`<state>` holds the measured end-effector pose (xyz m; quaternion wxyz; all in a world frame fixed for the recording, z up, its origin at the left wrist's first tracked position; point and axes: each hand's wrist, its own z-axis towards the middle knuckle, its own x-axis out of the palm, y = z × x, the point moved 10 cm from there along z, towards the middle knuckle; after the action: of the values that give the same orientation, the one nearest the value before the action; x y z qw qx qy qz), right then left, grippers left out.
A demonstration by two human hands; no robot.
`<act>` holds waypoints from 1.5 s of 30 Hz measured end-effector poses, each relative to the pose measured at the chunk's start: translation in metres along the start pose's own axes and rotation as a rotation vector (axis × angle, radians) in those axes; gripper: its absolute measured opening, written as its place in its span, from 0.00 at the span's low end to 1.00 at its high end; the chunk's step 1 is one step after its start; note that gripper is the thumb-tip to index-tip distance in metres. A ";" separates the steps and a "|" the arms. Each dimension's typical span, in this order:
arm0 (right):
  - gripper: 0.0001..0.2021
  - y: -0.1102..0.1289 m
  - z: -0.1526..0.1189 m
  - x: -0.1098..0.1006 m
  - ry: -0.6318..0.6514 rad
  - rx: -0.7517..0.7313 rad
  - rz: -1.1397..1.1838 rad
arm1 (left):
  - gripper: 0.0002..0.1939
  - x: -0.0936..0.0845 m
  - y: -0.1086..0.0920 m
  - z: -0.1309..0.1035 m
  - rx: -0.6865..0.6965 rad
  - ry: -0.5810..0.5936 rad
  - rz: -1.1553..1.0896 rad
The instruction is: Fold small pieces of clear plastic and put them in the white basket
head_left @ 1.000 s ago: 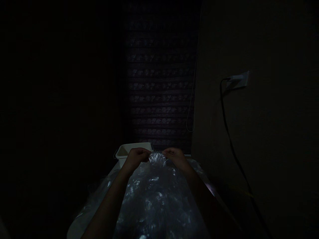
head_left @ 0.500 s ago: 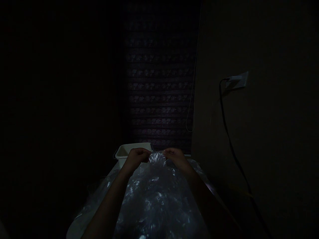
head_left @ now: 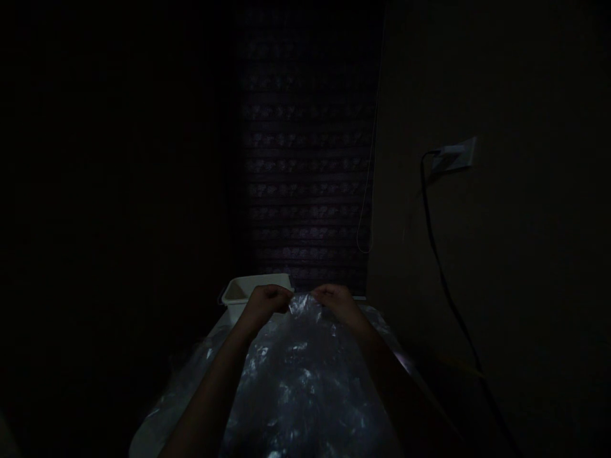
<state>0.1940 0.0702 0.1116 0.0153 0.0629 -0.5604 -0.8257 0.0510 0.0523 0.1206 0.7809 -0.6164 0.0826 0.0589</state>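
Note:
A large sheet of clear, crinkled plastic (head_left: 300, 375) spreads over the table toward me, glinting in the dark. At its far edge my left hand (head_left: 267, 302) is closed, pinching the plastic between thumb and fingers. A short way to the right, my right hand (head_left: 334, 298) pinches the same edge. A small stretch of shiny film spans the space between the two hands. Whether the plastic is a bag or a flat sheet, I cannot tell. Just behind my left hand stands a white rectangular bin (head_left: 233, 305), partly covered by that hand.
A dark patterned blind (head_left: 305, 191) hangs behind the table, its pull cord (head_left: 365, 216) looping down at the right. On the right wall, a black cable (head_left: 442, 273) runs down from a plug in a white outlet (head_left: 461, 156). The left side is nearly black.
My left hand has shifted slightly right, so the two hands are a little closer together. Both keep their pinch on the plastic, whose folds have moved slightly.

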 end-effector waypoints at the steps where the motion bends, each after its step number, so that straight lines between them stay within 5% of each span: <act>1: 0.07 0.000 0.000 0.000 -0.002 -0.002 0.005 | 0.07 0.000 0.000 0.000 0.002 0.003 -0.012; 12: 0.09 -0.001 0.001 -0.007 -0.042 -0.010 0.015 | 0.11 0.005 -0.001 -0.004 0.027 0.107 -0.120; 45: 0.06 0.002 0.002 -0.006 -0.041 -0.049 0.071 | 0.11 0.006 0.000 -0.002 0.012 0.087 -0.164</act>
<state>0.1997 0.0715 0.1143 0.0349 0.0256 -0.5421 -0.8392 0.0566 0.0497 0.1192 0.7824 -0.6185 0.0661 -0.0324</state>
